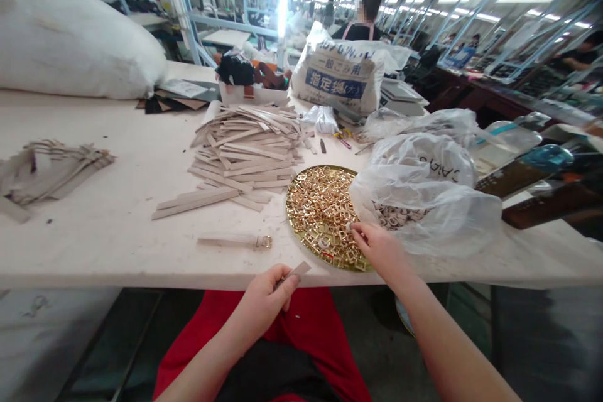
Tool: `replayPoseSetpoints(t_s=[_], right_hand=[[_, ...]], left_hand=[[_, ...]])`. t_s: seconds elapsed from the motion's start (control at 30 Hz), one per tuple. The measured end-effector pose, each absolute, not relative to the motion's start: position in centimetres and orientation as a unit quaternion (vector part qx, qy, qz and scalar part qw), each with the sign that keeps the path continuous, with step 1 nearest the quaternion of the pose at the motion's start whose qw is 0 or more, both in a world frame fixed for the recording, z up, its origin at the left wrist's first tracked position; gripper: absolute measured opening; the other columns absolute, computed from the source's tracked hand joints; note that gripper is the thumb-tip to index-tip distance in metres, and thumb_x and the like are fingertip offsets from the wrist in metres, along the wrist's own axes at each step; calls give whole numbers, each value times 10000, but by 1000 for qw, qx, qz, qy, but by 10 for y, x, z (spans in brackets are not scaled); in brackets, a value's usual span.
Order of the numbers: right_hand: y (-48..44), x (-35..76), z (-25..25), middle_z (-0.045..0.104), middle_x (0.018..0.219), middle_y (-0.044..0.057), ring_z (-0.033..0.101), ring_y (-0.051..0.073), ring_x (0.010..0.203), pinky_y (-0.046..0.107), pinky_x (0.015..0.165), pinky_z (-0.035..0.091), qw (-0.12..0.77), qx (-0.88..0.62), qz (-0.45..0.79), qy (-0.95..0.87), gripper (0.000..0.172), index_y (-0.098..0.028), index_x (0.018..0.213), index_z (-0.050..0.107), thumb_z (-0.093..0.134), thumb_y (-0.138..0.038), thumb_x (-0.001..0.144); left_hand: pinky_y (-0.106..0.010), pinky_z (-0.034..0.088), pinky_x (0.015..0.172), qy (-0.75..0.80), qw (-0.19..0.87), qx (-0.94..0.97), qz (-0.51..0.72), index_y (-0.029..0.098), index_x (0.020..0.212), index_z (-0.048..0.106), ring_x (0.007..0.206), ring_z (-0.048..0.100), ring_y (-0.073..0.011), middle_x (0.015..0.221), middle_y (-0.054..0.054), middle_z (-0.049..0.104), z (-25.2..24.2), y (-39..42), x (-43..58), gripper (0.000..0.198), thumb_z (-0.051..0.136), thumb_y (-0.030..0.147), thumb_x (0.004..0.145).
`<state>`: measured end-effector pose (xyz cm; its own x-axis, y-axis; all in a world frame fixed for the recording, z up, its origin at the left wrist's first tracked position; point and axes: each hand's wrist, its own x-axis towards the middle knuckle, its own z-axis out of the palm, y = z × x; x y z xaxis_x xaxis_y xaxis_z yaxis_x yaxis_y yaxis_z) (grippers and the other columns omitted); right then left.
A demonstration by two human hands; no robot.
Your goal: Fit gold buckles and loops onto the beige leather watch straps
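My left hand (pixel 276 292) is closed on a short beige strap (pixel 300 269), whose end sticks out past the thumb at the table's front edge. My right hand (pixel 379 251) reaches over the right side of a round gold tray (pixel 288 217) heaped with gold buckles (pixel 325 201). Its thumb and fingers are pinched; a small pale bit shows at the tips, too small to name. To the left of the tray lies a strap with a buckle (pixel 235 241) fitted at its right end.
A large pile of beige straps (pixel 249 144) lies behind, with a bundle of straps (pixel 61 169) far left. Clear plastic bags (pixel 452 213), one holding small pieces, crowd the tray's right. White sacks (pixel 339 78) stand at the back. A person (pixel 365 19) sits beyond the table.
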<state>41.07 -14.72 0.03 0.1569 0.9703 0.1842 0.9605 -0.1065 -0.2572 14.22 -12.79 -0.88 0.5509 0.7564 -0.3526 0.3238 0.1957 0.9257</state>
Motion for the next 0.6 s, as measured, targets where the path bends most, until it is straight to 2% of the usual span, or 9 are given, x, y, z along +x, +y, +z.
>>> replayPoseSetpoints(t_s=[0.13, 0.3, 0.37, 0.43, 0.5, 0.6], right_hand=[[-135, 409, -12, 632, 975, 114, 591, 239, 797, 338, 677, 424, 113, -747, -39, -654, 263, -198, 1021, 606, 433, -198, 824], [-124, 417, -19, 632, 888, 102, 574, 231, 757, 352, 689, 418, 114, -734, -14, -669, 246, -229, 935, 647, 452, -164, 800], [-126, 415, -13, 619, 897, 110, 563, 234, 768, 364, 711, 417, 160, -738, -6, -655, 223, -209, 943, 641, 466, -207, 804], [-131, 403, -3, 607, 910, 109, 552, 226, 772, 365, 724, 415, 249, -735, 36, -630, 225, -186, 953, 630, 481, -275, 810], [-140, 381, 7, 602, 833, 76, 542, 196, 712, 339, 681, 423, 357, -716, 162, -578, 264, -179, 953, 621, 480, -359, 819], [-152, 342, 13, 559, 679, 18, 505, 149, 600, 283, 564, 414, 484, -621, 426, -445, 321, -184, 944, 619, 467, -440, 824]], left_hand=[[-209, 297, 495, 444, 638, 607, 167, 180, 698, 472, 450, 370, -94, 460, 67, 425, -8, -130, 142, 328, 433, 490, 798], [-211, 306, 505, 435, 640, 612, 162, 178, 690, 466, 457, 378, -95, 463, 64, 424, -9, -132, 141, 318, 437, 475, 801], [-213, 317, 517, 435, 632, 621, 162, 177, 700, 475, 467, 392, -98, 472, 61, 435, -7, -131, 142, 312, 432, 468, 805], [-216, 324, 527, 437, 612, 638, 165, 176, 710, 488, 485, 415, -103, 488, 55, 454, -1, -130, 144, 309, 426, 462, 810], [-218, 326, 533, 439, 590, 654, 177, 177, 710, 497, 505, 432, -107, 512, 48, 472, 8, -128, 147, 310, 413, 455, 819], [-219, 327, 544, 443, 558, 671, 206, 178, 722, 516, 533, 448, -110, 546, 41, 489, 18, -125, 154, 309, 392, 438, 832]])
